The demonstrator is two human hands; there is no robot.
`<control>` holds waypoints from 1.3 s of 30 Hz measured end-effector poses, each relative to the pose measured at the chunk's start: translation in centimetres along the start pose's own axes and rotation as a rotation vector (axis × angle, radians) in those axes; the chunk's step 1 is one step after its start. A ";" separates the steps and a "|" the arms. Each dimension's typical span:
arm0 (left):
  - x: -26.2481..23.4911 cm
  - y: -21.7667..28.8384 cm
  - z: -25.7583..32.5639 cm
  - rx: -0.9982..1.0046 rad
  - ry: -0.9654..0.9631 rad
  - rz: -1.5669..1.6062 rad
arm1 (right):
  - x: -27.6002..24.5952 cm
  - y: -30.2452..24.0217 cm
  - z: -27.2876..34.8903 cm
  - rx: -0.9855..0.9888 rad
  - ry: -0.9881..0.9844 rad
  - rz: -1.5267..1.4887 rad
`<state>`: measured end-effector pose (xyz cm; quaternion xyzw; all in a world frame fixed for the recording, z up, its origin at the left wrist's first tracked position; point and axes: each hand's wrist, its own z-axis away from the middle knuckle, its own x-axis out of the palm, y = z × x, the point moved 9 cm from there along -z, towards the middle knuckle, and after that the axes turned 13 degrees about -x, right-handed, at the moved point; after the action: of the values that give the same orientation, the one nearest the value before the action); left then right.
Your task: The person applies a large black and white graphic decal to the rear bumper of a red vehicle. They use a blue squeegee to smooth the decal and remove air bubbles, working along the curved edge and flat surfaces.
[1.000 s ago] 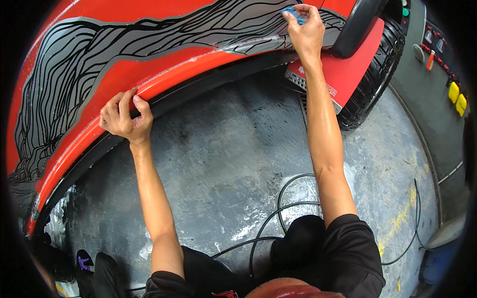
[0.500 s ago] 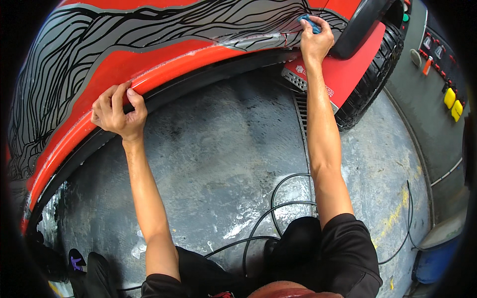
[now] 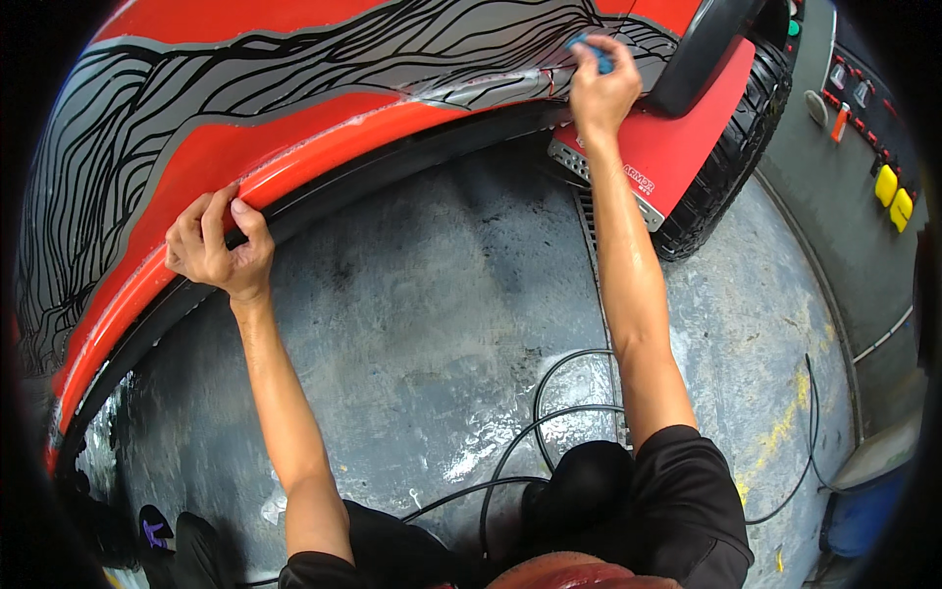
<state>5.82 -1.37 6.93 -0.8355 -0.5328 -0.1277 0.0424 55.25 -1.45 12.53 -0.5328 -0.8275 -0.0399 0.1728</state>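
The red lower edge [image 3: 324, 149] of a vehicle's side panel curves across the upper left. Above it, the panel [image 3: 324, 64] is silver with wavy black lines. My left hand [image 3: 221, 243] rests on the red edge, fingers loosely bent and thumb apart, with nothing in it. Near the wheel, my right hand [image 3: 605, 93] pinches a small blue lump [image 3: 597, 57] against the lined panel. Motion blurs the lump, so its material cannot be told. Whitish wet streaks [image 3: 446, 91] run along the border between silver and red.
A black-treaded tyre [image 3: 731, 162] and a red mudflap [image 3: 677, 162] stand right of my right hand. A black hose [image 3: 538, 412] loops on the wet grey floor [image 3: 412, 324]. A shoe with purple laces [image 3: 154, 530] shows lower left. Tools and yellow pieces [image 3: 887, 187] hang at right.
My right hand has slid a little left and slightly down with the blue lump. The left hand appears slightly lower and farther left, along with a small shift of the whole view.
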 end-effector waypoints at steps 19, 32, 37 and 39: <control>0.2 -0.1 -0.1 0.013 0.007 0.020 | 1.6 -1.6 2.7 0.113 -0.070 -0.088; 0.1 -0.3 0.0 0.005 0.002 0.007 | 1.8 -4.8 1.9 -0.149 -0.141 -0.035; 0.2 -0.1 0.0 0.007 -0.001 0.010 | 2.8 -6.5 3.4 -0.201 -0.165 -0.045; 0.1 -0.1 -0.1 0.007 0.003 0.015 | 2.3 -4.8 2.7 -0.052 -0.105 -0.092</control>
<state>5.74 -1.22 7.02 -0.8391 -0.5269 -0.1267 0.0471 49.48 -0.82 11.36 -0.4999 -0.8577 -0.0413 0.1129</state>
